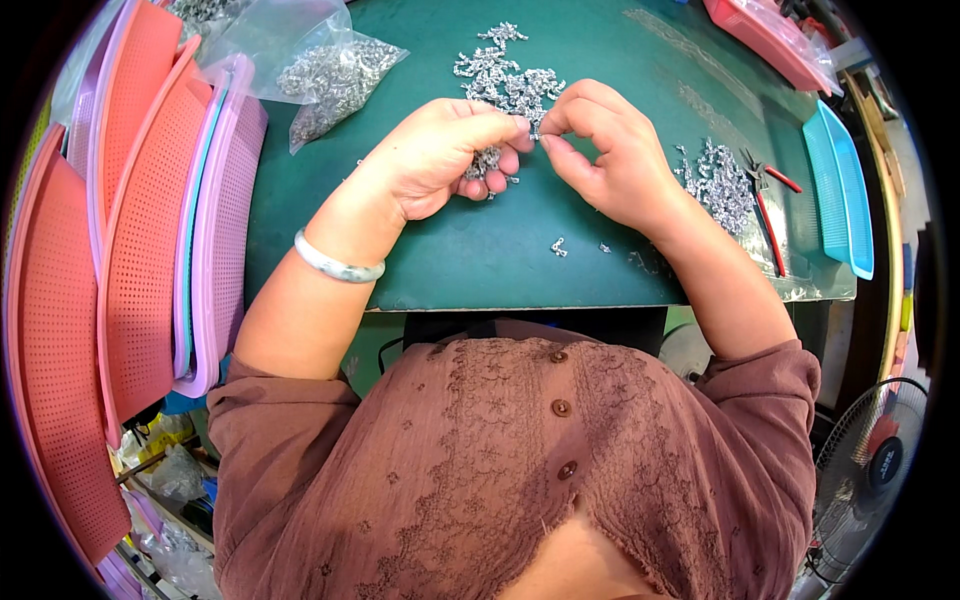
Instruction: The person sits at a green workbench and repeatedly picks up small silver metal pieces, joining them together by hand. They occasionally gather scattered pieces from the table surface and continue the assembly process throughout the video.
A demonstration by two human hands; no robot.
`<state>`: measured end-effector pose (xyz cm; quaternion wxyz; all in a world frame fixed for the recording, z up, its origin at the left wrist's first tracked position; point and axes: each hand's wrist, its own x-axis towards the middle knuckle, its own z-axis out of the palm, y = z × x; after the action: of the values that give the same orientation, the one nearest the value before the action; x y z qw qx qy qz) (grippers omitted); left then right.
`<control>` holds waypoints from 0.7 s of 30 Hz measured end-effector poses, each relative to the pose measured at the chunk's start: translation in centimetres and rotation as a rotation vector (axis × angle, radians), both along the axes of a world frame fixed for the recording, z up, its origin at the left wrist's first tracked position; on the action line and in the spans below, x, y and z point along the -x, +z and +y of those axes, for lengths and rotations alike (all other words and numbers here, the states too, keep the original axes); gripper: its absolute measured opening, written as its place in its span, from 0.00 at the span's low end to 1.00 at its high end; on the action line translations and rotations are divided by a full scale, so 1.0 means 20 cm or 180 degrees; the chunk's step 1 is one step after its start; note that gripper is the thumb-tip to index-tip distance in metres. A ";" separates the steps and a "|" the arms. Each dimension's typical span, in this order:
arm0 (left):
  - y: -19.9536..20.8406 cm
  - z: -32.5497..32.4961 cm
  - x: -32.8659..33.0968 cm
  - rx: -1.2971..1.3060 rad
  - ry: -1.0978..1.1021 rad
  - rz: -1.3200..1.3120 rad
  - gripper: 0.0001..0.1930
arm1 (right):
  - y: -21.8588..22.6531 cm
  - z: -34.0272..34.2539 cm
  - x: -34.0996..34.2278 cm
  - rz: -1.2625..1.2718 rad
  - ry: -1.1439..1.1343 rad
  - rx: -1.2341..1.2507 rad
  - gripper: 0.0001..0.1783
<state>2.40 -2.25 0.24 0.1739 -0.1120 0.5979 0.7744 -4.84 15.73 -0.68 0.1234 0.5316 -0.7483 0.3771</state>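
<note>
My left hand [450,150] is closed around several small silvery metal pieces [486,162], which show between its thumb and curled fingers. Fingertips of my right hand [605,150] pinch at one tiny metal piece [535,130] right beside the left thumb. Just beyond both hands spreads a loose pile of the same metal pieces [510,85] on the green table [450,260]. Another heap of metal pieces [718,188] lies to the right of my right forearm. Nearer the front edge rests a single loose metal piece [558,247].
Red-handled pliers [768,215] lie by the right heap, near a blue plastic basket [838,190]. A clear bag of metal pieces [340,85] sits back left. Stacked pink and purple baskets [150,230] line the left. A pink tray [770,40] stands far right; a fan [870,470] lower right.
</note>
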 end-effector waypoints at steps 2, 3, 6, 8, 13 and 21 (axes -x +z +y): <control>0.00 0.00 0.00 -0.0104 -0.0205 -0.0076 0.10 | 0.01 0.00 -0.01 0.0055 0.0020 0.0063 0.05; 0.01 0.01 -0.01 -0.0156 -0.0172 -0.0055 0.08 | 0.01 0.00 -0.01 0.0069 0.0033 0.0076 0.05; 0.00 0.01 -0.01 -0.0202 -0.0031 -0.0047 0.06 | 0.02 0.00 -0.01 0.0106 0.0076 0.0129 0.06; 0.00 0.01 -0.01 -0.0220 0.0007 -0.0027 0.06 | 0.02 -0.01 0.00 0.0124 0.0109 0.0187 0.06; 0.00 0.00 0.00 -0.0188 -0.0015 0.0062 0.06 | 0.02 0.00 0.00 -0.0324 0.0174 0.0246 0.07; -0.01 0.01 0.00 -0.0007 -0.0036 0.0201 0.07 | -0.04 0.01 0.02 -0.0165 -0.0020 -0.0431 0.09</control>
<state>2.46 -2.12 0.13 0.1595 -0.0840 0.6028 0.7772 -5.33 15.91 -1.41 0.0689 0.5264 -0.7767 0.3389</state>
